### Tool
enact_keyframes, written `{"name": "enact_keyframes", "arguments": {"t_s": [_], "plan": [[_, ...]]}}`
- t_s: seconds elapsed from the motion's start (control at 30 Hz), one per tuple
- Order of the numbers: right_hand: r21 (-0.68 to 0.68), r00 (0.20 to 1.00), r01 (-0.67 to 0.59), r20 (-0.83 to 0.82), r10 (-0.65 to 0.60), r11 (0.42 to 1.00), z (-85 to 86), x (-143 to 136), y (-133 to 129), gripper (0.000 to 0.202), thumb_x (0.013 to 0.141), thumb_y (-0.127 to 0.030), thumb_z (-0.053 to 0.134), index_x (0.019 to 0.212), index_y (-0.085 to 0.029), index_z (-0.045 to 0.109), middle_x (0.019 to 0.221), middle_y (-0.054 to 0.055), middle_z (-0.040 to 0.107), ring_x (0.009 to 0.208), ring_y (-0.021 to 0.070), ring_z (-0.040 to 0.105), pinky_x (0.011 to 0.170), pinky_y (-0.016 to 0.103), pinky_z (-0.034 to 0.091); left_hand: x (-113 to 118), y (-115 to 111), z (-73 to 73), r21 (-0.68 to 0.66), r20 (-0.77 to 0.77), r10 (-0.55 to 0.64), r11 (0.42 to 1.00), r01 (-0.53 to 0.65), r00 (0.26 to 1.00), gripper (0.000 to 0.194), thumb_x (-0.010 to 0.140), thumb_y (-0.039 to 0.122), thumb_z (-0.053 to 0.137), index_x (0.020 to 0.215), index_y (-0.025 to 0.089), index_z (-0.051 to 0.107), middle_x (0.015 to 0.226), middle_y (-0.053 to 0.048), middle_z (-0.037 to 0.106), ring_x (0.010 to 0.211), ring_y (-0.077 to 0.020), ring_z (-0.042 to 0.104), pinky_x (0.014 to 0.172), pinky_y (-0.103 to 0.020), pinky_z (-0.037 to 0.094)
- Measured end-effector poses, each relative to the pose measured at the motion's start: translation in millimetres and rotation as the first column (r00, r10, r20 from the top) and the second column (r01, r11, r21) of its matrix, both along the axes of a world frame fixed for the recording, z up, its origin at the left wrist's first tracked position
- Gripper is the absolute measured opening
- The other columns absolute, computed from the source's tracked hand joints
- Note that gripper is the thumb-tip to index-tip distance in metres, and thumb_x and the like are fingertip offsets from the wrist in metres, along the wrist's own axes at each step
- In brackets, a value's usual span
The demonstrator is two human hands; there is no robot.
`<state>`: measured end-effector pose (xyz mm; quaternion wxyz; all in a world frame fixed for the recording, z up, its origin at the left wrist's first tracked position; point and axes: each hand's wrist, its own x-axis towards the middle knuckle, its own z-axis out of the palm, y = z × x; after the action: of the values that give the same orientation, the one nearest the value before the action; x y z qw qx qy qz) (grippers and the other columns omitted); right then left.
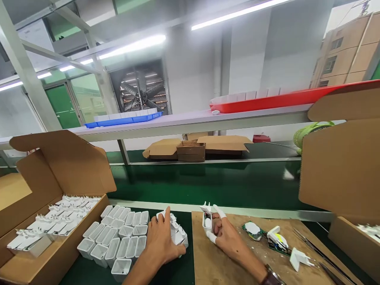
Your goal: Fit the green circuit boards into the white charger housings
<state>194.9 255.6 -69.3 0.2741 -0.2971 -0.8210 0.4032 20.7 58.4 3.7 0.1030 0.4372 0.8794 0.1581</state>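
Note:
My right hand (227, 235), with white covers on some fingertips, pinches a small white plastic case (207, 223) upright over the brown work board (219, 269). Parts show inside the case's open top. My left hand (162, 241) has its fingers apart and lies against a cluster of white cases (179, 233) on the green surface. Whether it grips one is partly hidden by the hand. Just left of it stand rows of open white cases (121, 267). To the right on the board lie a circuit board (253, 230), a second board assembly (278, 239) and a white plug piece (299, 258).
A cardboard box (97, 211) of white plug parts stands at left, another box (344, 241) at right. Long thin metal tools (322, 253) lie on the board's right side. Above runs a shelf (184, 122) with a blue tray (124, 120) and a red tray (267, 103).

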Motion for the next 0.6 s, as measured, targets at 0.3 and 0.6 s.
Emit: {"name": "enact_keyframes", "arguments": {"t_s": [0.3, 0.6], "plan": [[0.301, 0.997, -0.081, 0.007, 0.083, 0.95, 43.6, 25.3, -54.4, 0.069, 0.099, -0.051, 0.058, 0.161, -0.025, 0.043, 0.13, 0.013, 0.067, 0.114, 0.0314, 0.068, 0.1, 0.047, 0.057, -43.4, -36.9, 19.9, 0.051, 0.123, -0.162, 0.986, 0.157, 0.979, 0.113, 0.075, 0.045, 0.086, 0.171, 0.029, 0.027, 0.154, -0.018, 0.052, 0.141, -0.0442, 0.05, 0.116, -0.053, 0.043], [0.251, 0.956, -0.277, 0.174, 0.238, 0.928, 30.8, -56.1, -94.1, 0.071, 0.085, -0.029, 0.072, 0.152, -0.014, 0.054, 0.153, 0.024, 0.056, 0.147, 0.0389, 0.05, 0.122, 0.054, 0.041, -86.7, -17.5, 18.3, 0.14, 0.248, -0.506, 0.862, 0.486, 0.826, 0.094, 0.072, 0.019, 0.088, 0.158, 0.036, 0.054, 0.157, -0.006, 0.061, 0.145, -0.0315, 0.055, 0.125, -0.042, 0.04]]}}
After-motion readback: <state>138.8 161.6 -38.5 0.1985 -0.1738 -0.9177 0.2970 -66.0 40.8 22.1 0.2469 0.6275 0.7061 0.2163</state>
